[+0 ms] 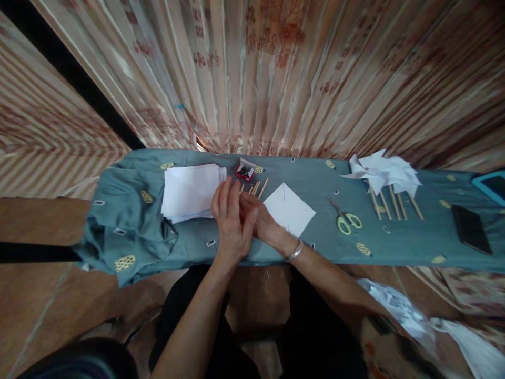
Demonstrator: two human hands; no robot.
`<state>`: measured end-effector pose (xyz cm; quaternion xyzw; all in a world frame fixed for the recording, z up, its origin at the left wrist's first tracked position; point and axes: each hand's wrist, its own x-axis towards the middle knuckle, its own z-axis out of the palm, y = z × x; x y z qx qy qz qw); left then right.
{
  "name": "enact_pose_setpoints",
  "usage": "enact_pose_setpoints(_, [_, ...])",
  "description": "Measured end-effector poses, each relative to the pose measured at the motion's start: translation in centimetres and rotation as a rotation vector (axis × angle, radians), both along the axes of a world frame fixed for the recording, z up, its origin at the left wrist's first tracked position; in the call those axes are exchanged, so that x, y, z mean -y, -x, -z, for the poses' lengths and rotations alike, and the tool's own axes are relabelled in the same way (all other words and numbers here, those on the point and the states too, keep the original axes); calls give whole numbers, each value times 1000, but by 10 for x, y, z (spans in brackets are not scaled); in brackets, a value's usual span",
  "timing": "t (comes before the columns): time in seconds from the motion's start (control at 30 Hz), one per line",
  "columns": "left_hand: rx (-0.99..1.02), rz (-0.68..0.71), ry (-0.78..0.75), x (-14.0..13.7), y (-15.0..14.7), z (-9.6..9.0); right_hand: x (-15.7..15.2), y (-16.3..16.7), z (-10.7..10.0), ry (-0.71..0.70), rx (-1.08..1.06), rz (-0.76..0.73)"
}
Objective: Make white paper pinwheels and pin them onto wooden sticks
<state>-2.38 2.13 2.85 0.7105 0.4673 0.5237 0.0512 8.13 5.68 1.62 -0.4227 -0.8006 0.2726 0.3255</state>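
Note:
My left hand (232, 218) and my right hand (263, 220) meet over the cloth, palms towards each other. The left fingers are stretched forward with the thumb apart, and nothing shows in them. My right fingers lie mostly hidden behind the left hand, so I cannot see whether they hold anything. Beside the left hand lies a stack of white paper (191, 190). Just beyond the hands are several short wooden sticks (256, 187) and a small open red box (245, 170) of dark little pieces. A white paper square (291, 209), with cut lines at its corners, lies right of my right wrist.
Scissors (344, 217) with yellow-green handles lie right of the square. Several white paper pinwheels (384, 169) on sticks are grouped farther right, near a dark phone (471, 229) and a blue-edged device (491, 187). A pleated curtain (268, 79) hangs behind the cloth-covered table (315, 252).

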Motion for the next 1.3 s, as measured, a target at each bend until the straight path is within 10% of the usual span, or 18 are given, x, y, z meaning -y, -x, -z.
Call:
enact_pose_setpoints(0.13, [35, -7, 60, 0, 1, 1, 15, -24, -15, -30, -181, 212])
enact_pose_setpoints(0.47, [544, 396, 656, 3, -47, 14, 29, -110, -15, 755, -1122, 468])
enact_pose_setpoints(0.93, [636, 391, 851, -1, -89, 16, 47, -138, -10, 769, -1027, 442])
enact_pose_setpoints(1.3, [769, 504, 991, -8, -84, 3, 60, -154, -20, 748, -519, 91])
